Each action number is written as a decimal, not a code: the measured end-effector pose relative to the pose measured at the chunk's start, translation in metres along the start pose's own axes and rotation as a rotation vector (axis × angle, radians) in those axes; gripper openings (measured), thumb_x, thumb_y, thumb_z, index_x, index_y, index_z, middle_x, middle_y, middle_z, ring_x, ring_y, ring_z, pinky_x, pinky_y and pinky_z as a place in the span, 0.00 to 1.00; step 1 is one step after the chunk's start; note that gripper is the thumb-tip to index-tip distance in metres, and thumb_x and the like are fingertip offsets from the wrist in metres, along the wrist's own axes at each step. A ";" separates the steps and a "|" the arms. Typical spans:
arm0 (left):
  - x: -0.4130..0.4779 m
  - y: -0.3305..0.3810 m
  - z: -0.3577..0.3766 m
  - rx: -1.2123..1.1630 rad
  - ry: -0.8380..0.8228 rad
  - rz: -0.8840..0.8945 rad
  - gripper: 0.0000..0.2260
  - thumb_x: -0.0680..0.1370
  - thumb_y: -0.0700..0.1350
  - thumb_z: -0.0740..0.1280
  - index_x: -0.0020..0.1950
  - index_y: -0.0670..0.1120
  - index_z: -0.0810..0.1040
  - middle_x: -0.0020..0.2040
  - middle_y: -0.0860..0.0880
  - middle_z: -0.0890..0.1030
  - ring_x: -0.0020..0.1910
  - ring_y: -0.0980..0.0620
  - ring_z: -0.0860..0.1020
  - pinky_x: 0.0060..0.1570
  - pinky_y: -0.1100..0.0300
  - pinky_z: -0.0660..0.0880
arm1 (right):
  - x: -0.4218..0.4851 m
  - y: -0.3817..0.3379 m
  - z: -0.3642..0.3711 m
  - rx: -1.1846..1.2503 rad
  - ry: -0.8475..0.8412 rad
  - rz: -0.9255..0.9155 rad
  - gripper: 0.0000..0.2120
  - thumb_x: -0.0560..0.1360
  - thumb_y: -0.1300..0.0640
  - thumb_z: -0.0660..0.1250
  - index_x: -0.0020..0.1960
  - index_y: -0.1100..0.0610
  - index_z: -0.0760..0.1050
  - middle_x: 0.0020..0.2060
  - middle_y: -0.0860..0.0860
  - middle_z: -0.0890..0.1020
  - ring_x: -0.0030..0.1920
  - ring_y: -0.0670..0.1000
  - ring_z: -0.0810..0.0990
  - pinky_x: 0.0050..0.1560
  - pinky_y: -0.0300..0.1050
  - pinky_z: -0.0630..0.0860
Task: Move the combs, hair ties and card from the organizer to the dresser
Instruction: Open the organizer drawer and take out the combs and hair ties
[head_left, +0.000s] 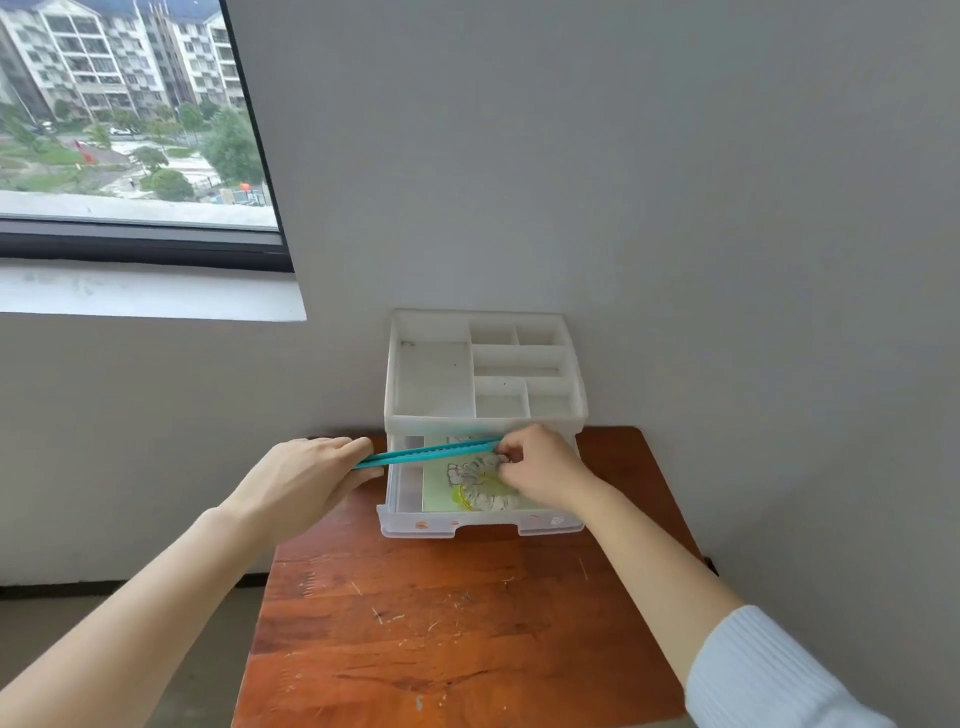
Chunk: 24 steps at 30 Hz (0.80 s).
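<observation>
The comb (431, 453), long and teal, lies across the open drawer (480, 522) of the white organizer (485, 364) at the frame's centre, sticking out past the drawer's left side. The left hand (306, 480) has its fingers (353, 448) closed around the comb's left end; the right hand (540, 467) pinches its right end over the drawer. Beneath that hand, inside the drawer, a pale scrunchie (480, 483) rests on a green card (441, 486). The organizer stands on a scratched wooden tabletop (441, 623) against the wall, with a window (124, 114) at upper left.
</observation>
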<state>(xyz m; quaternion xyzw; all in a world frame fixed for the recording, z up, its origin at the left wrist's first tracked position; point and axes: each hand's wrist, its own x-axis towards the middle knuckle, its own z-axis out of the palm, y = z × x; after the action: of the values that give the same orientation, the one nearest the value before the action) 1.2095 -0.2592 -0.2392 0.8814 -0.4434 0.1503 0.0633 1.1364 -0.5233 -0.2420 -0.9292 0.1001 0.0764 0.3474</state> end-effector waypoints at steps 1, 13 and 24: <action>-0.005 -0.001 0.001 0.018 0.036 0.005 0.12 0.77 0.54 0.61 0.40 0.48 0.74 0.30 0.53 0.78 0.25 0.48 0.77 0.21 0.58 0.71 | 0.004 -0.002 0.006 -0.020 -0.029 0.023 0.12 0.73 0.62 0.66 0.55 0.58 0.79 0.49 0.51 0.81 0.40 0.45 0.79 0.34 0.33 0.74; -0.016 -0.002 0.011 -0.074 0.025 -0.033 0.21 0.77 0.60 0.49 0.44 0.47 0.75 0.35 0.52 0.79 0.31 0.47 0.77 0.32 0.57 0.72 | 0.001 -0.008 0.013 -0.228 0.052 0.102 0.09 0.69 0.52 0.71 0.46 0.53 0.75 0.41 0.47 0.81 0.38 0.47 0.80 0.34 0.44 0.79; -0.058 0.032 0.011 -0.389 0.139 -0.370 0.14 0.78 0.54 0.58 0.40 0.44 0.70 0.28 0.51 0.73 0.26 0.45 0.70 0.27 0.55 0.69 | -0.042 -0.056 -0.033 0.179 0.348 -0.140 0.10 0.69 0.59 0.69 0.33 0.54 0.69 0.24 0.44 0.70 0.25 0.42 0.67 0.28 0.35 0.65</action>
<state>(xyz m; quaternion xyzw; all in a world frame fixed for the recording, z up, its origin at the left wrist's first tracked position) 1.1534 -0.2371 -0.2687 0.9062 -0.2901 0.1082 0.2878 1.1119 -0.4979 -0.1735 -0.8984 0.1004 -0.1190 0.4106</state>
